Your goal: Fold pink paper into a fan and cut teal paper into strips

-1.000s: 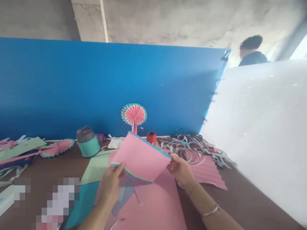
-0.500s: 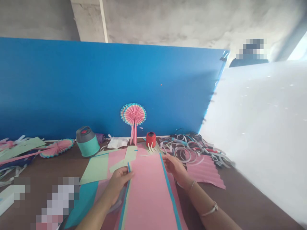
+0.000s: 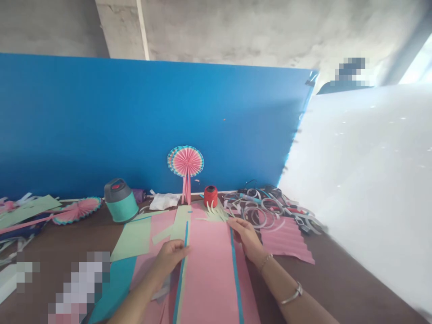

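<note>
A long pink sheet of paper (image 3: pixel 209 270), with blue strips down both long sides and a pale green band on the left, stretches away from me over the table. Its left edge is pinched between the thumb and fingers of my left hand (image 3: pixel 169 257). At the far right corner, my right hand (image 3: pixel 248 239) has its fingertips closed on the paper's edge. Underneath and to the left lie more pink sheets, a pale green sheet (image 3: pixel 133 238) and a blue sheet (image 3: pixel 116 288). Pale green cut paper strips (image 3: pixel 216 212) fan out just beyond the far end.
A red thread spool (image 3: pixel 210 197) and a pink pleated fan (image 3: pixel 185 161) stand by the blue partition (image 3: pixel 101 121). Left is a teal-and-grey container (image 3: pixel 121 201); right are tangled white strips (image 3: pixel 266 209) and a pleated pink sheet (image 3: pixel 286 238). A person (image 3: pixel 347 83) appears behind the white panel (image 3: pixel 364 180).
The sheet's far end has come slightly toward me and its left edge has swung to the right. My left hand has moved a little right with it; my right hand stays at the far corner.
</note>
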The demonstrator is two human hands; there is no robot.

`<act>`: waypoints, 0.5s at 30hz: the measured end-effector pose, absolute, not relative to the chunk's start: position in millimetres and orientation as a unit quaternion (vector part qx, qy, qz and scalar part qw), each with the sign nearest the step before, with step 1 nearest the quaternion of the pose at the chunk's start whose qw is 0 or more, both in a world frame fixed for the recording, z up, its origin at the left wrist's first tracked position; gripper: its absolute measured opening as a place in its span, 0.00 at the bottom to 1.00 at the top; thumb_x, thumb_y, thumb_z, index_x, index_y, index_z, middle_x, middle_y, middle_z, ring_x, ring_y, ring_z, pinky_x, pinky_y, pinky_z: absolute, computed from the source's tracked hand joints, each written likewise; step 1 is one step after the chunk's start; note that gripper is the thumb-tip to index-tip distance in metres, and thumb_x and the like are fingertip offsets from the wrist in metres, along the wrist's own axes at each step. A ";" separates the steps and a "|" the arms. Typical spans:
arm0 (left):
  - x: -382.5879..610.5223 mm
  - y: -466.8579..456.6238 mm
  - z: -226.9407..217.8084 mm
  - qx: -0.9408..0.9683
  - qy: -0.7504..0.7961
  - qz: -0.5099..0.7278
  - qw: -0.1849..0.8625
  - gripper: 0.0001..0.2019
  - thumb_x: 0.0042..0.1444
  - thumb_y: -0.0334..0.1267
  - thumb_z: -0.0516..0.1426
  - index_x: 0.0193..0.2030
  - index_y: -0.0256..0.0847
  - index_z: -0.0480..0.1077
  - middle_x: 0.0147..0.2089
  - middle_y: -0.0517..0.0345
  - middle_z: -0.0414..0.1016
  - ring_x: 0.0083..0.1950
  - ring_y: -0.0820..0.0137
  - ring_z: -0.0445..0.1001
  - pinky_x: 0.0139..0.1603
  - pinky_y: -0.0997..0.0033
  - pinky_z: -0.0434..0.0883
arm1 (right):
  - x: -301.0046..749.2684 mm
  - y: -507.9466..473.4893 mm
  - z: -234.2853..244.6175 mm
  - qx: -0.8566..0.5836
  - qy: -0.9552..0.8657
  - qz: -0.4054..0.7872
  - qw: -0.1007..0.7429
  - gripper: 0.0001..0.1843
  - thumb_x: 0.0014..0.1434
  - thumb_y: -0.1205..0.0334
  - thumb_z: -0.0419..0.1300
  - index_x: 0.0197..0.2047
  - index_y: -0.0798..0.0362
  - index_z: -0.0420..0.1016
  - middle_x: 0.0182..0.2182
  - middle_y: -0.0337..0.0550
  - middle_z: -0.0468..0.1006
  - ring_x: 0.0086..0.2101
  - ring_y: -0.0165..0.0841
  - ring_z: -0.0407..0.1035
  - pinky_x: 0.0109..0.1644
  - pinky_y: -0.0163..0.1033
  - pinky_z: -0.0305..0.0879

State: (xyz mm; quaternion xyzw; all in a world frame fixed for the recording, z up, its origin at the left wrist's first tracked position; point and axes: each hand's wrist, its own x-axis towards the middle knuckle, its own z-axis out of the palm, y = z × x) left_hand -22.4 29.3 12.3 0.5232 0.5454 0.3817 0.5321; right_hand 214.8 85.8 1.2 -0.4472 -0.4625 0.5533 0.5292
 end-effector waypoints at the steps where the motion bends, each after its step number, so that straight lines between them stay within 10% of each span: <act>1: -22.7 29.8 12.0 0.527 0.553 0.381 0.521 0.19 0.42 0.53 0.59 0.18 0.40 0.59 0.19 0.69 0.52 0.24 0.75 0.53 0.27 0.75 0.51 | 215.2 86.2 0.9 -0.447 -0.460 0.553 0.531 0.16 0.45 0.52 0.64 0.21 0.55 0.66 0.12 0.29 0.56 0.15 0.21 0.45 0.21 0.33 0.36; 9: -24.9 33.5 12.4 0.534 0.570 0.389 0.489 0.21 0.40 0.55 0.58 0.17 0.41 0.55 0.20 0.68 0.45 0.24 0.75 0.47 0.26 0.75 0.47 | 218.8 89.7 -1.3 -0.403 -0.429 0.624 0.514 0.25 0.51 0.39 0.54 0.25 0.55 0.72 0.19 0.40 0.71 0.18 0.25 0.57 0.21 0.33 0.46; 15: -26.9 37.1 6.9 0.552 0.564 0.384 0.479 0.21 0.42 0.54 0.57 0.17 0.42 0.53 0.21 0.68 0.43 0.25 0.75 0.45 0.27 0.74 0.46 | 218.9 87.7 -1.0 -0.432 -0.496 0.550 0.515 0.15 0.47 0.52 0.63 0.22 0.55 0.70 0.13 0.32 0.62 0.15 0.22 0.49 0.20 0.32 0.39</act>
